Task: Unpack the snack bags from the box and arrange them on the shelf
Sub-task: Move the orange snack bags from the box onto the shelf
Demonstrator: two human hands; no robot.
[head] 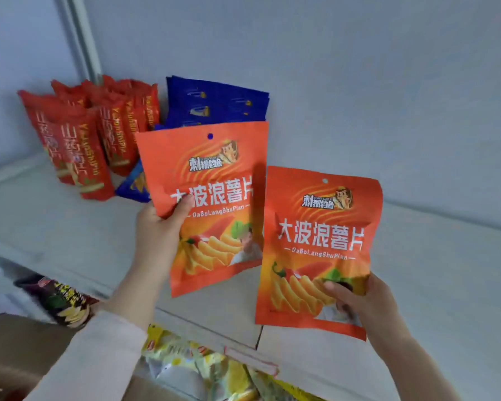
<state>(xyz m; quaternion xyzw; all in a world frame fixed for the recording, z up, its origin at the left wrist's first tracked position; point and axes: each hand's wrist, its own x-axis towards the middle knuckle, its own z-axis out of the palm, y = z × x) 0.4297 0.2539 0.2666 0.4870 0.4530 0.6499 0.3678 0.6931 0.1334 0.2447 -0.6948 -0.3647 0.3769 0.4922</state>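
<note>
Two orange snack bags are held up in front of the white shelf point(70, 227), one in each hand. The left hand point(156, 235) grips the left orange bag point(209, 198) at its left edge, thumb pressed on the printed front and the other fingers hidden behind the pack. This bag is upright, tilted slightly to the left, its hang hole at the top. The right hand point(368, 302) grips the right orange bag point(318, 250) at the lower right corner — thumb across the front, remaining fingers behind. This bag sits lower and nearer the camera, and its left edge overlaps the lower right part of the other bag. Whether either bag touches the shelf cannot be told.

At the back left of the shelf stand the red snack bags point(78, 146), packed in a tight cluster against the wall corner and leaning slightly. Just beside them, to the right, are the blue snack bags point(217, 102) — upright against the rear wall, partly covered by the left orange bag. One more blue bag point(133, 186) lies flat on the shelf at the foot of the red cluster.

Below the shelf edge, the cardboard box point(15, 345) is in view at lower left, with yellow snack bags point(194, 369) inside it. A dark snack bag point(61, 299) lies beside the left sleeve point(99, 354), blurred.
</note>
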